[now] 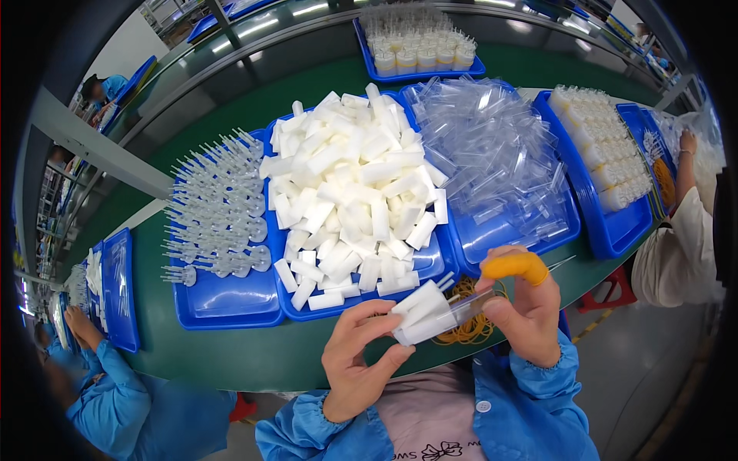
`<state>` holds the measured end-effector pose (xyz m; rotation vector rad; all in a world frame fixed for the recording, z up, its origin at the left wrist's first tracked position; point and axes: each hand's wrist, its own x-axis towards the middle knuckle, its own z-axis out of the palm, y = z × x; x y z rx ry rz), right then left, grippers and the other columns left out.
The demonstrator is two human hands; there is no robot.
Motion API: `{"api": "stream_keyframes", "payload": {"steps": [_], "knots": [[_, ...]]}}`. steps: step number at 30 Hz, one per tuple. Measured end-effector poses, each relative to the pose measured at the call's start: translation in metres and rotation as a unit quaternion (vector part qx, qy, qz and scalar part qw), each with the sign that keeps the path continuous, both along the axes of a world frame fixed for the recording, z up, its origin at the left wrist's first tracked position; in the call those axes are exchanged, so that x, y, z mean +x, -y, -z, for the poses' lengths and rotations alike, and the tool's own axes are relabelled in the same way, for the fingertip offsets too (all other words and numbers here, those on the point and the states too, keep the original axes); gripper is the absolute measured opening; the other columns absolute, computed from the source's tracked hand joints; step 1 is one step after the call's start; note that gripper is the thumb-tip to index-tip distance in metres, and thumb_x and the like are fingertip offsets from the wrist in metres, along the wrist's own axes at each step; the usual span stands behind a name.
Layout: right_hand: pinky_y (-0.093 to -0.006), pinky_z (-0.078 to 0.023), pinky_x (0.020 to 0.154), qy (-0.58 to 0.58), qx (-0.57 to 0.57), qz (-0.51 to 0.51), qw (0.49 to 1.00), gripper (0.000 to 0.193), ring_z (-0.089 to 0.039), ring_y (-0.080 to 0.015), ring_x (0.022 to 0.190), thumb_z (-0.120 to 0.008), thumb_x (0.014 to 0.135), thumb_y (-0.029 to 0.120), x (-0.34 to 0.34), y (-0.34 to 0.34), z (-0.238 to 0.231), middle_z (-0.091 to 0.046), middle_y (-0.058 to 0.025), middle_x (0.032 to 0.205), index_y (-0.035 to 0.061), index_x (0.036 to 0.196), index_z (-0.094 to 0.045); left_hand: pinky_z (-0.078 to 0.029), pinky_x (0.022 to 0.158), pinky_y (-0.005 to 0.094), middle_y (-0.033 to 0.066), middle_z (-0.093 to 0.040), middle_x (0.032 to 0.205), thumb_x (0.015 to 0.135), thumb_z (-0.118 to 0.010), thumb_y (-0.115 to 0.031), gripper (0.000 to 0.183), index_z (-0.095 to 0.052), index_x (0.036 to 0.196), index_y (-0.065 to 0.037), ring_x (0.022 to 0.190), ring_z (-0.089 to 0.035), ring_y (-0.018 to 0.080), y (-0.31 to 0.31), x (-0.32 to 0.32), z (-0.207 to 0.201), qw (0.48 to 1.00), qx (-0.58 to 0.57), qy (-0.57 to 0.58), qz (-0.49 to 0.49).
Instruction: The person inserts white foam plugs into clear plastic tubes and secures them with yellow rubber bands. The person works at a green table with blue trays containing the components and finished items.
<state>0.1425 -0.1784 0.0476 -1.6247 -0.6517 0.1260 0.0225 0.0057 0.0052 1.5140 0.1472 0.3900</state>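
In front of my chest, a bundle of white foam pieces (420,313) with thin clear tubes poking out of one end is gripped between the thumb and fingers of my left hand (360,357). A clear plastic piece (464,307) lies against the bundle's right side. My right hand (529,307), which wears an orange finger cot (513,267), pinches its outer end between thumb and index finger. How far the plastic wraps round the foam I cannot tell. Beneath the hands, a coil of yellow rubber bands (470,329) lies at the table's edge.
Blue trays hold stemmed clear parts (219,207), heaped white foam pieces (346,192) and clear plastic pieces (492,146). Trays of banded white assemblies stand at the back (419,58) and right (600,146). Co-workers sit at left (115,392) and right (676,253).
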Motion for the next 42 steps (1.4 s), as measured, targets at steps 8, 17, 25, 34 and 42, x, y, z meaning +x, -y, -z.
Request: {"api": "stream_keyframes", "payload": {"steps": [8, 17, 25, 34, 42], "knots": [[-0.0428, -0.037, 0.094, 0.029, 0.006, 0.028, 0.999, 0.02, -0.055, -0.0242, 0.099, -0.073, 0.074, 0.013, -0.005, 0.001, 0.002, -0.062, -0.0072, 0.089, 0.0022, 0.087, -0.063, -0.046, 0.093, 0.0336, 0.0143, -0.048, 0.121, 0.078, -0.071, 0.002, 0.043, -0.053, 0.117, 0.005, 0.107, -0.055, 0.0214, -0.006, 0.004, -0.003, 0.978, -0.195, -0.002, 0.078], [-0.0526, -0.029, 0.102, 0.057, -0.001, 0.01, 0.998, 0.021, -0.057, -0.0282, 0.103, -0.076, 0.069, 0.012, -0.025, -0.011, 0.001, -0.064, -0.0043, 0.087, 0.0055, 0.085, -0.064, -0.046, 0.094, 0.0338, 0.0146, -0.049, 0.115, 0.075, -0.072, 0.005, 0.039, -0.055, 0.11, 0.005, 0.105, -0.056, 0.0212, 0.006, -0.001, -0.006, 0.979, -0.189, 0.039, 0.062], [-0.0467, -0.034, 0.1, 0.089, -0.017, -0.007, 0.996, 0.026, -0.057, -0.0303, 0.104, -0.075, 0.07, 0.012, -0.018, -0.004, 0.007, -0.066, -0.0072, 0.093, 0.0046, 0.094, -0.066, -0.046, 0.094, 0.0343, 0.0146, -0.049, 0.116, 0.072, -0.071, 0.01, 0.041, -0.056, 0.11, 0.005, 0.105, -0.055, 0.021, 0.008, 0.003, -0.002, 0.979, -0.193, 0.033, 0.062], [-0.0373, -0.045, 0.077, 0.209, -0.358, -0.005, 0.91, 0.033, -0.057, -0.0306, 0.091, -0.068, 0.077, 0.012, 0.054, 0.055, -0.008, -0.061, -0.0113, 0.11, 0.0041, 0.108, -0.062, -0.045, 0.09, 0.0331, 0.0127, -0.053, 0.113, 0.069, -0.063, 0.009, 0.043, -0.055, 0.111, 0.004, 0.101, -0.058, 0.0206, -0.004, 0.001, -0.001, 0.96, -0.28, -0.017, 0.001], [-0.0369, -0.046, 0.076, 0.223, -0.398, -0.082, 0.886, 0.033, -0.056, -0.0289, 0.09, -0.067, 0.074, 0.002, 0.065, 0.071, 0.014, -0.059, -0.0095, 0.105, 0.0049, 0.107, -0.063, -0.046, 0.088, 0.0327, 0.0119, -0.055, 0.111, 0.07, -0.067, 0.003, 0.044, -0.054, 0.112, 0.003, 0.1, -0.058, 0.0203, -0.004, 0.001, 0.0, 0.955, -0.298, -0.019, 0.001]]}}
